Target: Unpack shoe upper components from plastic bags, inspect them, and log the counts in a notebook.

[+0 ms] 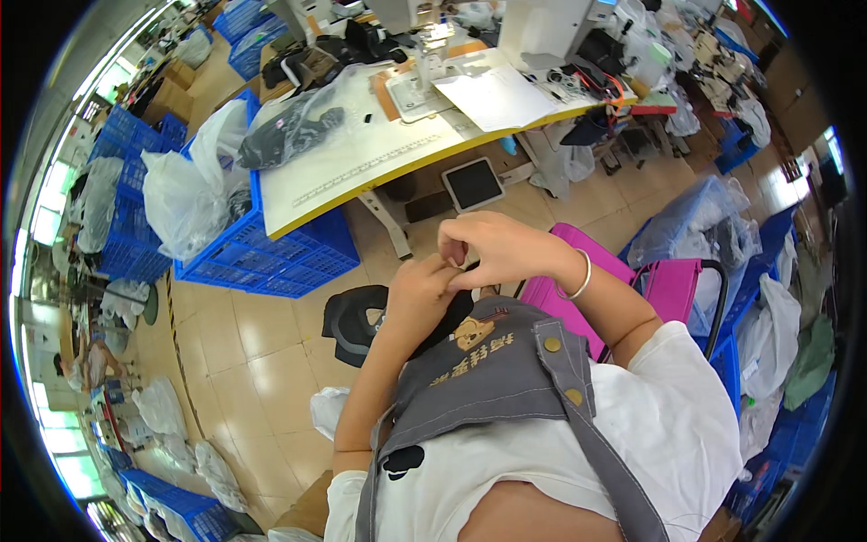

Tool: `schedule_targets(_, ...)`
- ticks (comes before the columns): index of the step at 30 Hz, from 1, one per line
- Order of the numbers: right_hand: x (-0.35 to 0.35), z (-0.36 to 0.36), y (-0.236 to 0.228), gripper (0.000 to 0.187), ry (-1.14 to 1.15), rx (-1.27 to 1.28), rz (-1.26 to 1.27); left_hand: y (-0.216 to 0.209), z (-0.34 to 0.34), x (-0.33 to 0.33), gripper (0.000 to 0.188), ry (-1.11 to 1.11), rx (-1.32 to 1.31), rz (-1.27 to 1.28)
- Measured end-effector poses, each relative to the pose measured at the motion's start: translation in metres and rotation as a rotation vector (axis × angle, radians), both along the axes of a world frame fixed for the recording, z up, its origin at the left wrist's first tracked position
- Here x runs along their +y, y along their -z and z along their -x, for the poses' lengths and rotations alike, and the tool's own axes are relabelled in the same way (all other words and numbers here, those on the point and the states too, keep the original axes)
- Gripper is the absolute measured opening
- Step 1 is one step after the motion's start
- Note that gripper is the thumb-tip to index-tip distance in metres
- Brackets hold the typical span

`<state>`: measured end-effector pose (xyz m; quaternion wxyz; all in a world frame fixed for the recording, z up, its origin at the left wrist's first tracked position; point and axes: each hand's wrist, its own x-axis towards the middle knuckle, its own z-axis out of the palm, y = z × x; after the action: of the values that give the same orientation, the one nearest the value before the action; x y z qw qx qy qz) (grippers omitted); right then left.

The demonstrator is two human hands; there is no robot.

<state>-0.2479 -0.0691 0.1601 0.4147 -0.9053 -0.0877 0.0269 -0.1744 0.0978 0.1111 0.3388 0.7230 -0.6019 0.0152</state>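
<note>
My left hand point(421, 293) and my right hand point(495, 250) meet in front of my body, above the lap of a grey apron point(488, 370). Both are closed in a pinch, their fingertips nearly touching. A small dark bit shows between the fingertips, too little of it to name. Just beneath the hands lies black material point(454, 318), partly covered by my left wrist; whether it joins the dark bit is not visible. A bangle point(582, 275) circles my right wrist. Left of my left forearm is a black item with a grey curved band point(355, 325).
Ahead stands a white worktable point(361, 194) with a yellow edge, bearing a sewing machine point(429, 68), a clear ruler point(366, 170) and bagged dark goods point(293, 135). A blue crate point(271, 262) adjoins its left end. A magenta chair point(673, 289) is at my right.
</note>
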Motion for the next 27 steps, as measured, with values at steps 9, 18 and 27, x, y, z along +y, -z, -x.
schedule_targets(9, -0.028, 0.054, 0.065, 0.035, 0.359, 0.306, -0.873, -0.004, 0.01, -0.043, 0.031, -0.061, 0.827, 0.12)
schedule_targets(18, -0.097, 0.127, 0.081, 0.027, 1.054, -0.105, -0.523, 0.043, 0.003, -0.094, 0.022, 0.017, 0.308, -0.019)
schedule_targets(27, -0.269, 0.299, 0.059, 0.033, 1.927, -0.954, -0.168, 0.089, -0.062, -0.096, 0.022, 0.014, 0.855, -0.34)
